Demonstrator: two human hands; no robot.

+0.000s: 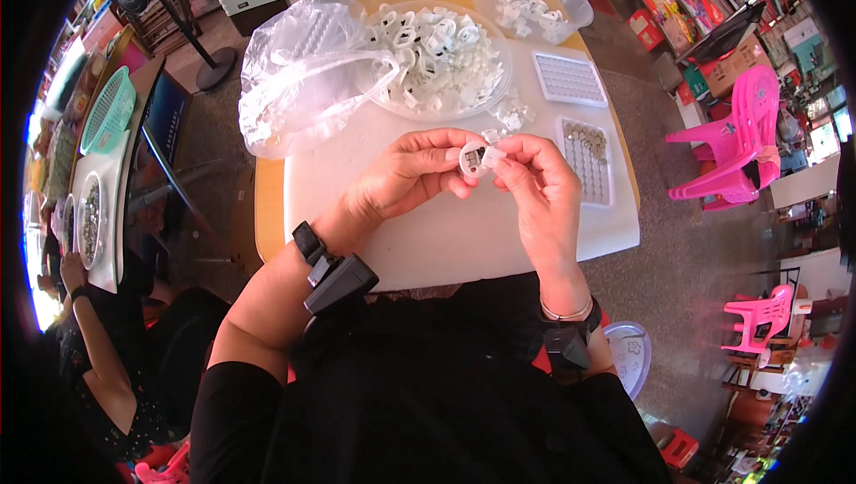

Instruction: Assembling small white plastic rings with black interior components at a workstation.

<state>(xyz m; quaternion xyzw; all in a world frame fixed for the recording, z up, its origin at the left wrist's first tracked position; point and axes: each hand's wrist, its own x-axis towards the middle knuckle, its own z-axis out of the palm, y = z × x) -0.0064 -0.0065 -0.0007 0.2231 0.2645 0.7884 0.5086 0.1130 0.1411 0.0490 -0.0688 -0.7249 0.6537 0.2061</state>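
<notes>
Over the white-covered table (401, 248), my left hand (415, 168) is closed on a small round white plastic casing (471, 161) with a dark and metallic-looking inside. My right hand (539, 176) pinches a small white plastic piece (491, 157) right against the casing's right side. Just beyond my fingertips lie a few loose white plastic parts (511, 114). Farther back stands a wide clear bowl (510, 74) heaped with white rings and small white pieces (437, 52). To the right of my right hand lies a white grid tray (596, 194), with round greyish pieces in part of its cells.
A second white grid tray (569, 79) lies farther back, below a clear tub (578, 7) of white parts. A crumpled clear plastic bag (299, 69) covers the table's back left. Pink chairs (753, 136) stand at right. Another person's arm (100, 337) reaches a side table at left.
</notes>
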